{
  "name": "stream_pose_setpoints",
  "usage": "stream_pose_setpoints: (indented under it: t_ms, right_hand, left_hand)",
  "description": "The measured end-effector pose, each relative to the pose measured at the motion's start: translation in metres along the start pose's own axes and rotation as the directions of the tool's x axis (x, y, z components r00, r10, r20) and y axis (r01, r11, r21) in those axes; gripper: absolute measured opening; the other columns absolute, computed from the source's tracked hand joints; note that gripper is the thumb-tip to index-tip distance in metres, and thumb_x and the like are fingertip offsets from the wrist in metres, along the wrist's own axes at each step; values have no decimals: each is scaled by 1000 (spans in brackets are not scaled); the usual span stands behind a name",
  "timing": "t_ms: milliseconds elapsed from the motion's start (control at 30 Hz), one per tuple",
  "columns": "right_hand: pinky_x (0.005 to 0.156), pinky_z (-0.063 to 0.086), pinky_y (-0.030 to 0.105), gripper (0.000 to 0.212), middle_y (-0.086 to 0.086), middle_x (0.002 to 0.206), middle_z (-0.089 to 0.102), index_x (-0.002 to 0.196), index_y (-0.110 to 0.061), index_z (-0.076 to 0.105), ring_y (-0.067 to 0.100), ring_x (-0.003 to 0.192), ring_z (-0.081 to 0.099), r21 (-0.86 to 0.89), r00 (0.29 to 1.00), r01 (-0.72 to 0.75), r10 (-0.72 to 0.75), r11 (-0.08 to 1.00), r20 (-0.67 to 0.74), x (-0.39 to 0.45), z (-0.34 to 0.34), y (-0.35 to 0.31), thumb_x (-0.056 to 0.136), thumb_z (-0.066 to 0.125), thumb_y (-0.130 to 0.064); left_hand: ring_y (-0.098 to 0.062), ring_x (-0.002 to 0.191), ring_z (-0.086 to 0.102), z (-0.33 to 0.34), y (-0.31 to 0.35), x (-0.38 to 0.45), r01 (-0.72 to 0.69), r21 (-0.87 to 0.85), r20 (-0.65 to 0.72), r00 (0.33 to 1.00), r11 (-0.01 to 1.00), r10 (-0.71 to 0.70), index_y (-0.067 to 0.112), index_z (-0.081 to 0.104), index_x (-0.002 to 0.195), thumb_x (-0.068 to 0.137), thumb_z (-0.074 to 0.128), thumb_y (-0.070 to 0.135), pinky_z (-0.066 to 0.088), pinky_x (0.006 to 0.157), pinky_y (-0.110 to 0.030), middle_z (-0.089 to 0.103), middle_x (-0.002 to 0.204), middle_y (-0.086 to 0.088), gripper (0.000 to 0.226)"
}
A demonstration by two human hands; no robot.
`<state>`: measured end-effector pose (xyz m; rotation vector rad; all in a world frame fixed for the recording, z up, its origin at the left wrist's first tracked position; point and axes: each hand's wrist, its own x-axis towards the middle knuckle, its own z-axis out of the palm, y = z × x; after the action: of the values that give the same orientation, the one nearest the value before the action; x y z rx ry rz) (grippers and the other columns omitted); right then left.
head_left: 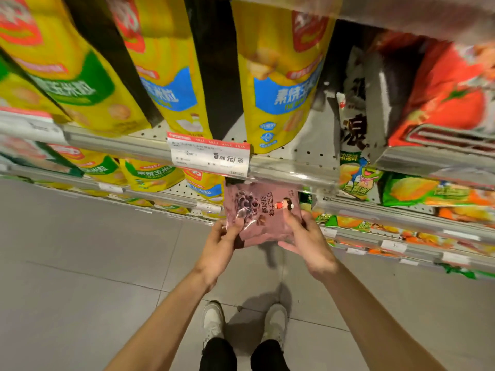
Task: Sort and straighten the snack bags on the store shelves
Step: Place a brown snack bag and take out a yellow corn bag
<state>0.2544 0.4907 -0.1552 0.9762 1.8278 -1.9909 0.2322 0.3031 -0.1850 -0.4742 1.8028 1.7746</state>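
You are standing on a grey tiled floor (80, 263), facing metal shelves (294, 170) with perforated boards and a white price tag (209, 156).

A pinkish-brown snack bag (261, 212) is held out in front of the shelves, the left hand (221, 243) pinching its left edge and the right hand (305, 238) gripping its right edge. At 12 o'clock from it, a price tag (209, 156) hangs on the shelf rail (120, 145). Yellow bags (278, 84) stand above; green bags (417, 191) lie at 3 o'clock. White shoes (214, 321) show on the grey floor (80, 263).
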Motion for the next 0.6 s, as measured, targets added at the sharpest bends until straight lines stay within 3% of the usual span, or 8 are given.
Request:
stream_pose_setpoints:
  t_ms: [67,133,200,267,333,433,500,600]
  right_hand:
    - [104,51,55,7,-14,101,64,97,-27,53,1,86,73,32,1000,-4,4,999,6,-29,4,-12,103,56,-28]
    - [101,53,55,8,-16,111,63,111,-31,57,3,88,73,64,1000,-5,4,998,21,-58,9,-23,103,55,-29]
    - [98,55,55,16,-14,119,63,119,-32,58,3,89,71,82,1000,-18,16,996,22,-83,16,-32,103,56,-30]
    - [96,57,54,15,-12,112,65,117,-31,59,4,86,72,95,999,-40,40,995,5,-108,23,-39,102,58,-30]
    - [97,57,53,18,-8,107,67,118,-28,59,6,81,75,85,999,-39,38,996,7,-130,28,-44,100,61,-29]
    - [99,56,53,25,10,108,67,120,-21,59,13,93,77,33,1000,2,-2,999,14,-158,35,-54,99,62,-34]
    - [102,54,52,30,6,111,70,121,-18,60,15,99,75,20,998,55,-56,998,23,-171,40,-68,98,63,-37]
    - [103,52,47,21,2,107,72,114,-25,63,16,102,72,6,988,153,-153,988,-36,-188,50,-98,96,66,-36]
  left_hand:
    - [-6,74,63,-11,15,-30,23,-6,38,999,1000,-23,22,58,96,97,63,40,41,76,-29,70,77,13,19]
    - [-8,69,57,-22,34,-57,33,9,73,997,999,-34,20,55,89,92,67,43,40,75,-31,64,70,10,27]
    - [-16,72,49,-35,52,-81,45,50,102,994,998,-50,19,53,86,76,70,55,38,76,-36,55,69,2,41]
    - [-17,73,48,-48,65,-101,44,81,129,990,996,-55,18,56,87,67,71,59,38,76,-36,56,71,1,48]
    - [-18,76,50,-61,74,-118,42,105,166,984,994,-59,17,62,91,65,73,58,40,77,-35,62,76,-1,50]
    - [-18,85,63,-77,85,-137,47,115,231,970,992,-73,15,64,97,77,75,46,46,80,-29,69,92,-9,39]
    - [-10,89,70,-87,97,-144,44,111,258,964,993,-71,13,62,103,88,74,30,52,77,-23,72,99,-8,26]
    - [-13,100,73,-101,122,-152,-8,124,300,953,992,-29,11,61,110,76,80,31,57,78,-26,73,114,-9,44]
